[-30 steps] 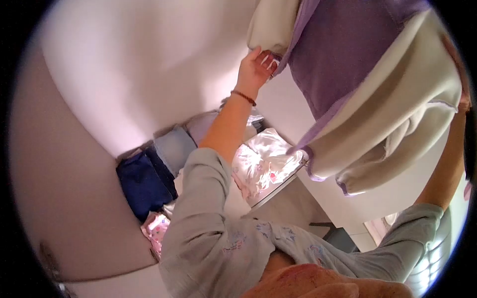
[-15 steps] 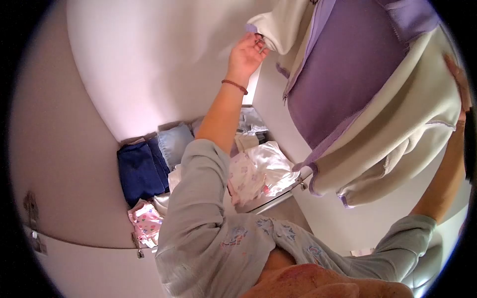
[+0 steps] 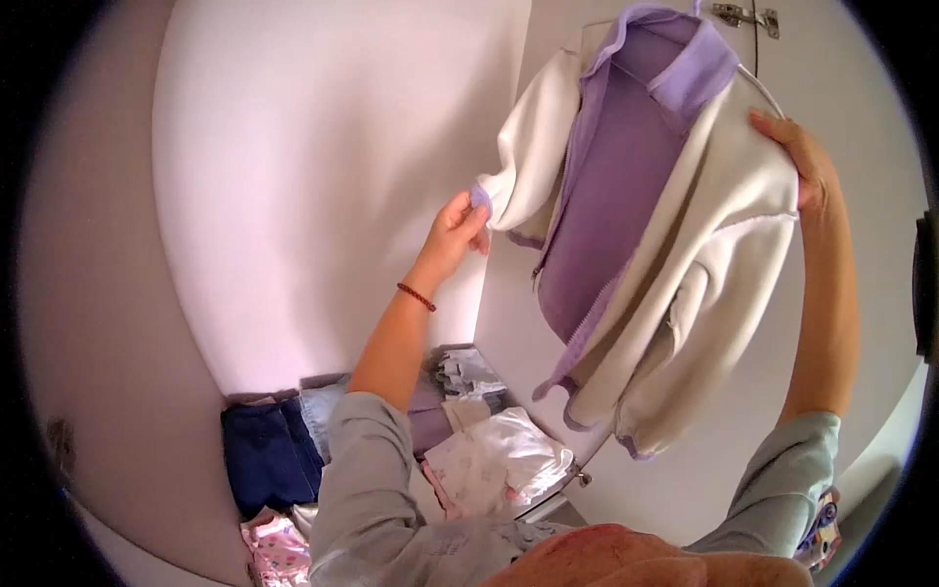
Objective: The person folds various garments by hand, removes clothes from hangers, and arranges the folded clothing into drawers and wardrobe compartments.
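A cream jacket with purple lining and edging hangs up in front of me, its front unzipped and rough seams showing on the outside. Part of a white hanger sticks out at its right shoulder. My left hand, with a beaded bracelet at the wrist, pinches the purple cuff of the left-hand sleeve and holds that sleeve out to the side. Up at the opposite shoulder, my right hand is closed on the jacket, thumb in front; its other fingers are mostly hidden behind the cloth.
Folded clothes lie below in the cabinet: a navy garment, a pink patterned one, a white one and several others. Pale cabinet walls rise around them. A metal hinge sits at top right.
My view has shifted upward, so the jacket's collar and hanger now show and the folded clothes appear lower. My left hand now has the cuff more firmly between its fingers.
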